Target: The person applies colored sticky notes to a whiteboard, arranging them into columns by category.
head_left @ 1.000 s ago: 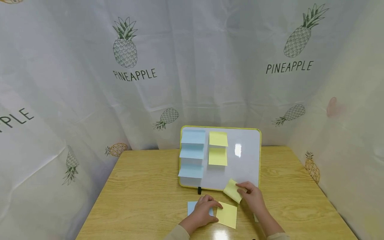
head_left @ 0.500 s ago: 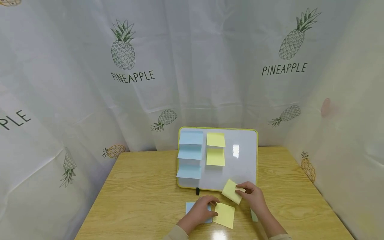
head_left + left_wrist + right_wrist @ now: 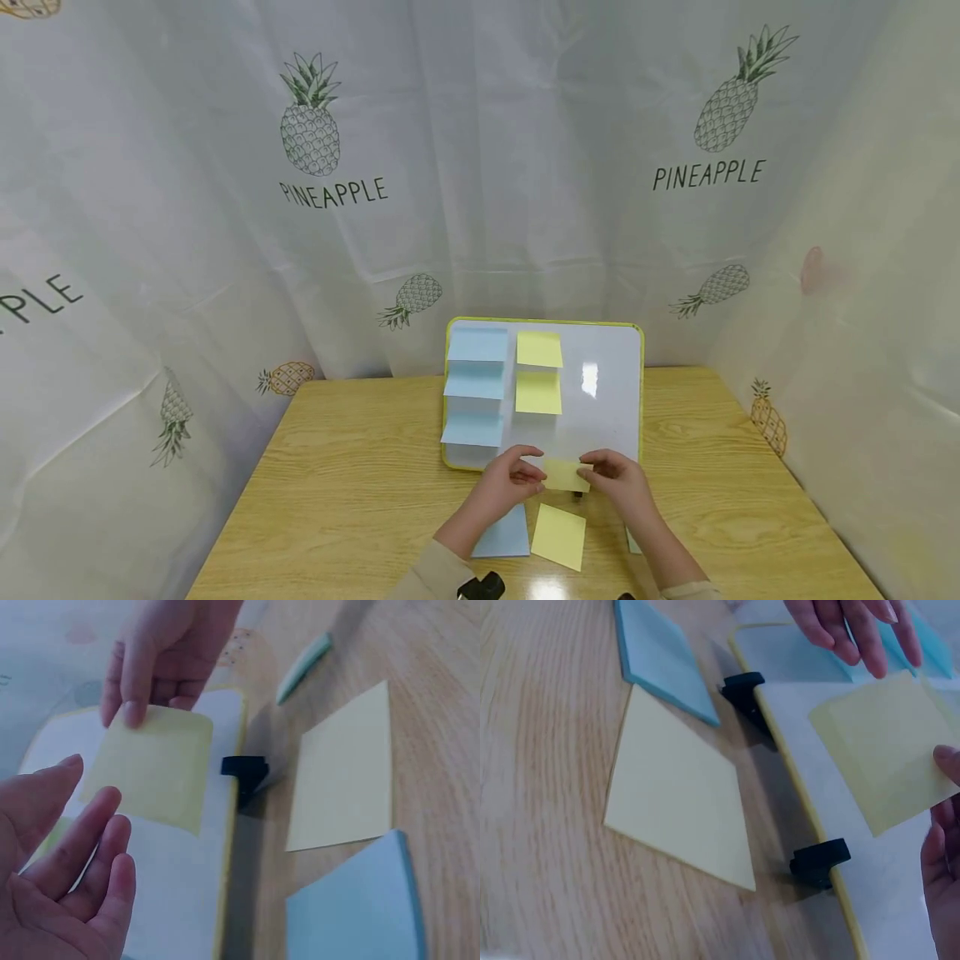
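My right hand (image 3: 618, 485) pinches a single yellow sticky note (image 3: 564, 475) by its right edge, thumb on the front. The note hangs over the lower part of a yellow-framed whiteboard (image 3: 600, 421). At the note's left edge is my left hand (image 3: 507, 485), fingers spread and loosely bent; in the left wrist view its fingertips (image 3: 109, 796) overlap the note's corner. A yellow sticky-note pad (image 3: 558, 537) lies on the table below the hands. Beside it is a blue pad (image 3: 504, 535), partly hidden by my left forearm.
Several blue notes (image 3: 475, 383) run down the board's left side, with two yellow notes (image 3: 538, 392) in a column beside them. Black feet (image 3: 819, 862) prop the board's lower edge. A green piece (image 3: 633, 540) shows beside my right forearm on the wooden table (image 3: 345, 483).
My left hand has left the pads and risen to the note. My right hand has moved slightly left, turning the note level in front of the board.
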Demonstrator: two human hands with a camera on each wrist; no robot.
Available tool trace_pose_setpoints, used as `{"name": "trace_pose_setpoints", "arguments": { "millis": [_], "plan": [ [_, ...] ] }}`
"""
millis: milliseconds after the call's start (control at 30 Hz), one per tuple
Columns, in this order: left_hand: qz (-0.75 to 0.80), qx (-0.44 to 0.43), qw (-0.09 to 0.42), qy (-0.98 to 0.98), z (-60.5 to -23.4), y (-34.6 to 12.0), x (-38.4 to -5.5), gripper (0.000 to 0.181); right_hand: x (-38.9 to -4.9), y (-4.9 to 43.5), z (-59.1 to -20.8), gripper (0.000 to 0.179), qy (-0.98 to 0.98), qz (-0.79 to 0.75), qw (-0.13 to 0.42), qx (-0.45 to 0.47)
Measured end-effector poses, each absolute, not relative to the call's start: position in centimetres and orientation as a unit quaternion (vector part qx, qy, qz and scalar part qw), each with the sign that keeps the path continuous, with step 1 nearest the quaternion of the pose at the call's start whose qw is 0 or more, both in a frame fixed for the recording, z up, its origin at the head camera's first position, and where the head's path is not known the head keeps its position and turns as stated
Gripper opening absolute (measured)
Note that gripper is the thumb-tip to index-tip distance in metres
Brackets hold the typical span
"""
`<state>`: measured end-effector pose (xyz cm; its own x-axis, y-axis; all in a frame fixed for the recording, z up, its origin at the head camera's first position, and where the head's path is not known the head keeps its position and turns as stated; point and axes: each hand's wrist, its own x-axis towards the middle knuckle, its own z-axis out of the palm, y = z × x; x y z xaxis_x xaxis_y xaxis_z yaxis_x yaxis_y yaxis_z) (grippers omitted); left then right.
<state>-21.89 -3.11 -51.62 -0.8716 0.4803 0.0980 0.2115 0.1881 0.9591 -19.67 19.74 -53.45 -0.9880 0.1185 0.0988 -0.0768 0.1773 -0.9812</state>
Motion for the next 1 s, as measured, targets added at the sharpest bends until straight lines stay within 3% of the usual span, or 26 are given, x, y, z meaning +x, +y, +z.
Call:
{"name": "trace_pose_setpoints", "arguments": {
  "millis": [233,633,1000],
  "plan": [
    [0.585,0.204,0.086,0.781,-50.4,-3.7,-22.7,0.039,-20.0,19.2,-53.0,0.007,-0.720,0.688,0.086,0.028],
    [0.658,0.138,0.062,0.738,-49.7,-3.2,-23.5,0.024,-20.3,16.4,-53.0,0.017,-0.701,0.705,0.109,0.022],
    [0.726,0.061,0.087,0.679,-48.2,-3.1,-22.8,0.041,-21.4,15.5,-55.1,0.011,-0.700,0.701,0.133,-0.004]
  ]
}}
